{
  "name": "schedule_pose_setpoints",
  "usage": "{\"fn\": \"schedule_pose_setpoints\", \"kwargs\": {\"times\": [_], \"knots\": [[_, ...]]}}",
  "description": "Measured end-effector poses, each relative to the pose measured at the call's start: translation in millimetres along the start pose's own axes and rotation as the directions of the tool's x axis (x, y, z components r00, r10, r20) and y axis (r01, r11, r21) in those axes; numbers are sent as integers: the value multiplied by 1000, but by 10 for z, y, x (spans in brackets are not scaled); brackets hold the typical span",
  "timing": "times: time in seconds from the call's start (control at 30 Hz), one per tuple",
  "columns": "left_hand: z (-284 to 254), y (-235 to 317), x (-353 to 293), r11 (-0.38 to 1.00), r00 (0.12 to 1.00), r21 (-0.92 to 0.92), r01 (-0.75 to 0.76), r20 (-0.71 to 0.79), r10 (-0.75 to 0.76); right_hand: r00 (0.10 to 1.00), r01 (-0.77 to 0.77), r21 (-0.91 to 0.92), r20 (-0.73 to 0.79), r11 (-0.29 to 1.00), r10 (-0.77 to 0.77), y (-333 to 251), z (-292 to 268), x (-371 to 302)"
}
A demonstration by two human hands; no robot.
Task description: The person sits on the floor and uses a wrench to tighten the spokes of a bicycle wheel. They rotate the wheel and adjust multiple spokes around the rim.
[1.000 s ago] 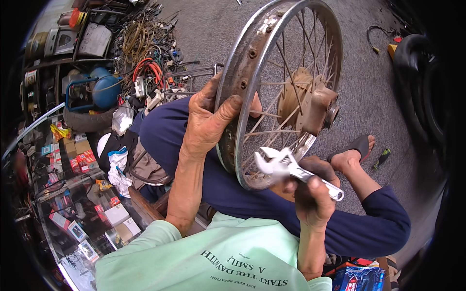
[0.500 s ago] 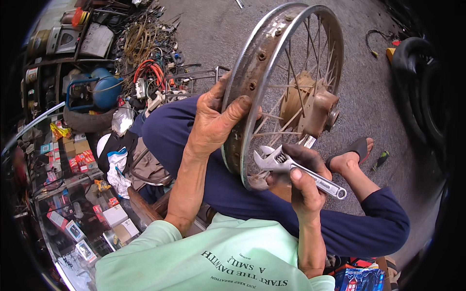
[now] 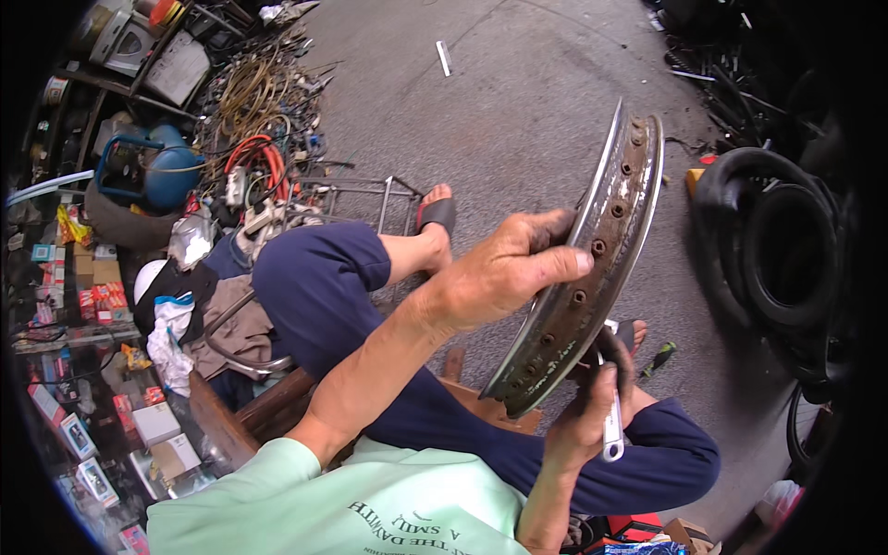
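A worn metal wheel rim stands tilted before me, its rusty outer channel with a row of spoke nipples turned toward me. My left hand grips its left edge, thumb pressed on the channel. At the rim's lower right, my right hand is closed around an adjustable wrench. Only the ring end of the handle shows clearly below the fingers; its jaws are mostly hidden. The spokes and hub are out of sight behind the rim.
Black tyres lie on the right. Tangled cables and a blue tank are at the upper left. A glass case with small boxes stands on the left. A metal frame sits beyond my knee, and a wooden piece is below the rim.
The rim has turned and moved right, so its outer channel now faces me and its spokes are hidden. Both hands went along with it; the wrench now points downward.
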State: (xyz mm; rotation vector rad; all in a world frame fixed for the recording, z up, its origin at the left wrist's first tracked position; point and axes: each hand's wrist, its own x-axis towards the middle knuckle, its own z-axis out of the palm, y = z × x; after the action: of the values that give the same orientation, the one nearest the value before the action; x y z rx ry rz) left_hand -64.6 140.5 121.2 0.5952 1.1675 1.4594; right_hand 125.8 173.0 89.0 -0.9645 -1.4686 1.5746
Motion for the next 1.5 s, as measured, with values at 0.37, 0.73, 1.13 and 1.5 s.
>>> {"fn": "schedule_pose_setpoints", "kwargs": {"times": [0.37, 0.73, 1.13, 1.5], "knots": [[222, -529, 341, 970, 968, -60, -234, 75, 238, 950, 276, -476, 4, 835, -312, -168, -221, -7], [368, -560, 567, 641, 789, 479, -599, 219, 574, 937, 335, -453, 62, 826, -345, -124, -232, -84], [381, -531, 529, 557, 748, 548, -624, 214, 628, 914, 388, -504, 101, 771, -394, -93, -258, -88], [397, -723, 409, 922, 925, -75, -380, 1, 381, 911, 396, -493, 104, 775, -399, -72, -285, -82]]}}
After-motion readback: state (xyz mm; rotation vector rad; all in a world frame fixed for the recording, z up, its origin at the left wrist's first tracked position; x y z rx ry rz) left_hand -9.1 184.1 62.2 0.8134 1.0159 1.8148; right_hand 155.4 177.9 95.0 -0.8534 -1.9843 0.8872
